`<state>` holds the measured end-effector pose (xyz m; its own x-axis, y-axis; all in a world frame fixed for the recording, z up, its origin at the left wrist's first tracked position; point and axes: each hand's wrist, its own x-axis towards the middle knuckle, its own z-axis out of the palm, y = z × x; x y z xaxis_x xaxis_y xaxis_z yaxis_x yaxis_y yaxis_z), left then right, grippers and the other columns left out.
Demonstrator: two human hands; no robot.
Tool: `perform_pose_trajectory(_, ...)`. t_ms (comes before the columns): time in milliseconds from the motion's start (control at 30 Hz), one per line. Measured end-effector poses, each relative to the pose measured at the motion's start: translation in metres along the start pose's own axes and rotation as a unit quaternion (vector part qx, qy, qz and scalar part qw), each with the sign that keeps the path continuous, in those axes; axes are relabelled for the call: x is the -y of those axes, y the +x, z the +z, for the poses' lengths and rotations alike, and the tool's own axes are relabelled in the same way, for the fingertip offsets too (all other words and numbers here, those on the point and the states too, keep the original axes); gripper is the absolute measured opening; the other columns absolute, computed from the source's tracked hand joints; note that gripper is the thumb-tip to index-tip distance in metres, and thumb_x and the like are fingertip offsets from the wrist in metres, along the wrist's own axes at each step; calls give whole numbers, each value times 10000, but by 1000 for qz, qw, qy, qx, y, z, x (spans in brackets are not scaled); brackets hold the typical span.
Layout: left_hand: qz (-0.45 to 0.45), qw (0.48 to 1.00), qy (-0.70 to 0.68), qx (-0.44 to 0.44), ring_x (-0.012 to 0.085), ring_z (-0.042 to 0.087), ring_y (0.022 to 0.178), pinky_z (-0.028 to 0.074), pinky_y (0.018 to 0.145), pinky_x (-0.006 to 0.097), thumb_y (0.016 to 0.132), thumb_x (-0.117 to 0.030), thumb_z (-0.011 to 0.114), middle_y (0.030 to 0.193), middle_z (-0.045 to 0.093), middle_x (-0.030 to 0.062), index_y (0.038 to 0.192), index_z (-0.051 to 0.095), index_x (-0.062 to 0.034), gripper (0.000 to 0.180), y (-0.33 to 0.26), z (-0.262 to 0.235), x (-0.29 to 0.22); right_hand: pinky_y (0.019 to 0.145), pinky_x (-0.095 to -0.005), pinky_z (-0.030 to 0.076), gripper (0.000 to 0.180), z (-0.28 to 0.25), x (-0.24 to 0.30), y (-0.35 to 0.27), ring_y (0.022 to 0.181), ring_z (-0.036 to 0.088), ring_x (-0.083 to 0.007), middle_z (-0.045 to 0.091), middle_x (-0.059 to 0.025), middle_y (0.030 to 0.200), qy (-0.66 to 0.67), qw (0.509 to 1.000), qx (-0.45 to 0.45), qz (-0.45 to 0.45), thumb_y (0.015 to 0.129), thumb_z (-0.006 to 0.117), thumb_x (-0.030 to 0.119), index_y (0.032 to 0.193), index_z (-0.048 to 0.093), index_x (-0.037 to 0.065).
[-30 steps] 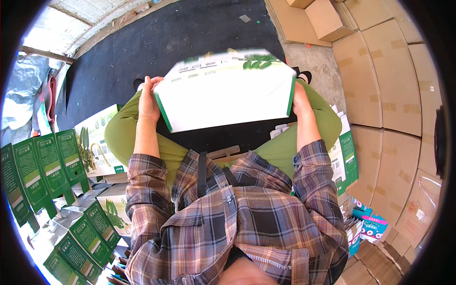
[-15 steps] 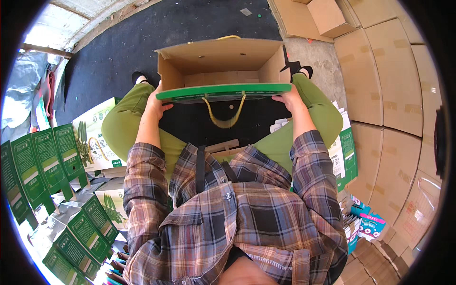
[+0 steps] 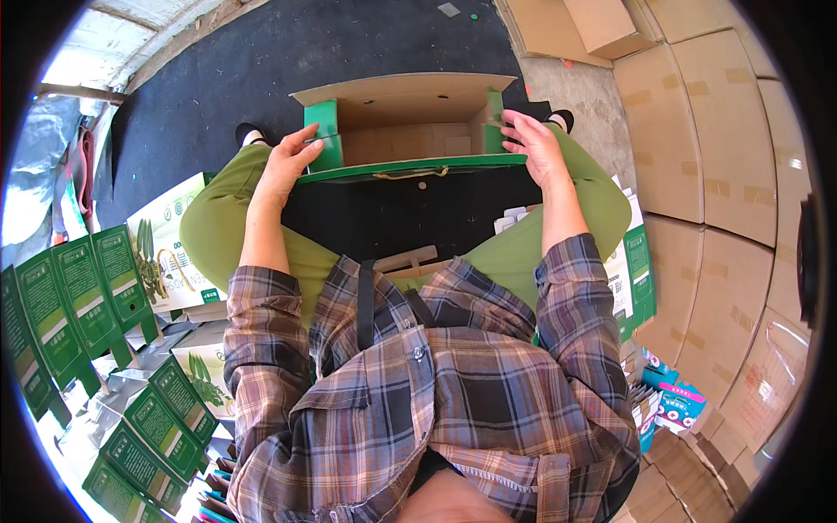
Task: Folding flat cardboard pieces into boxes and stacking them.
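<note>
An open-topped cardboard gift box [image 3: 405, 143], brown inside and green along its near edge, stands between my knees. Its green left side flap [image 3: 328, 154] leans inward, as does the right side flap [image 3: 493, 135]. My left hand [image 3: 288, 162] is at the left flap, fingers stretched out against or just over it. Beside the right flap, my right hand [image 3: 535, 150] has its fingers spread and holds nothing. A yellow cord handle [image 3: 411, 174] lies along the near panel. The box's bottom outside is hidden.
Green and white printed cartons [image 3: 83, 296] stand in rows at my left. Brown cardboard boxes [image 3: 724, 131] are stacked high on the right, with a blue and pink box [image 3: 678, 405] below them. Black matting [image 3: 209, 96] covers the floor ahead.
Both hands have let go of the box's near corners and moved up to its side flaps, which now fold inward. The box sits lower, and the cord handle has swung up against the near panel.
</note>
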<state>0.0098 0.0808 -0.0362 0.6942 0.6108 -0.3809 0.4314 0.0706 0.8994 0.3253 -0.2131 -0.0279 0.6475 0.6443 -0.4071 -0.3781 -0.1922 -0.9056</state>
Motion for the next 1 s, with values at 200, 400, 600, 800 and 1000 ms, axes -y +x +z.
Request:
perform_pose_trajectory(200,41,995,16,94,271,437,1259,337,1038,352,745,-358,766,1334,493,185,1366,439,-47,768,-15,2,-24,969,-405,407,697,7,11,-1,1207,473,-243,483,-135,1337,-11,999,32,32,901,490,550,1315,453,-11)
perform_pose_trajectory(400,56,979,142,-137,251,603,1014,464,864,319,753,-270,760,1097,632,168,1259,552,-85,577,9,23,-3,989,-372,389,576,13,-4,0,1225,457,-233,475,-162,1343,-115,993,13,-35,917,541,416,1311,468,2)
perform_pose_trajectory(600,208,838,458,-212,309,470,1159,488,888,395,783,-113,658,1247,502,79,1114,657,-214,345,7,49,2,979,-417,413,668,41,-15,-21,1242,414,-306,486,-105,1325,-610,741,-30,-279,639,797,241,1241,543,101)
perform_pose_trajectory(800,225,822,517,-76,310,447,1175,438,895,488,610,-262,819,1237,496,65,1299,502,-218,759,-12,72,-22,965,-407,420,841,52,-15,-26,1235,409,-295,469,-84,1299,-674,684,-29,-276,543,852,194,1287,470,106)
perform_pose_trajectory(1000,170,825,538,-39,275,442,1182,415,906,517,550,-260,844,1183,503,42,1310,479,-244,843,-9,70,-22,935,-400,435,796,53,-10,-25,1162,451,-287,514,-79,1189,-657,700,1,-281,536,844,155,1244,488,85)
